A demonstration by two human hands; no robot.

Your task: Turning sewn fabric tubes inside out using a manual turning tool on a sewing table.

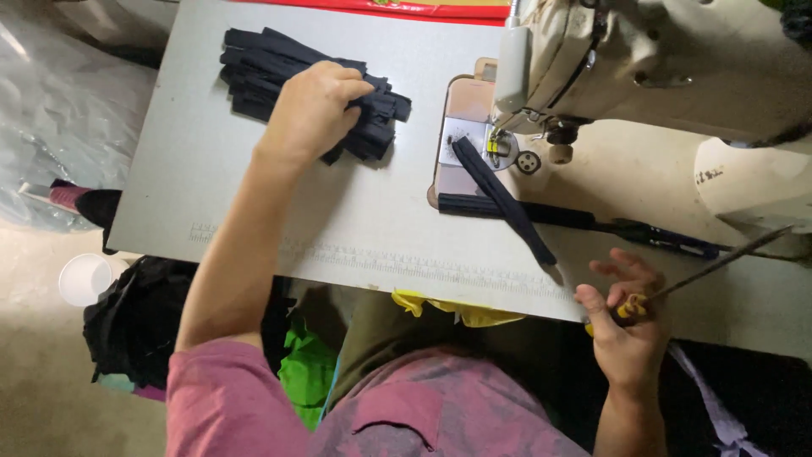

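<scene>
Dark fabric strips [304, 85], flat, stacked

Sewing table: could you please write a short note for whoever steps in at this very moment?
Left hand: resting on the pile of dark fabric strips, fingers curled over the top ones.
Right hand: gripping a screwdriver by its yellow-black handle at the table's front edge.
One dark strip lies under the sewing machine needle area, trailing toward the person.
Done: one strip is at the machine.
Left: the pile remains.

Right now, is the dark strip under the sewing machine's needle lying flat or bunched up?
Flat. The dark strip lies straight and spread on the sewing table, running from the needle toward the right hand, with no folds showing.
</scene>
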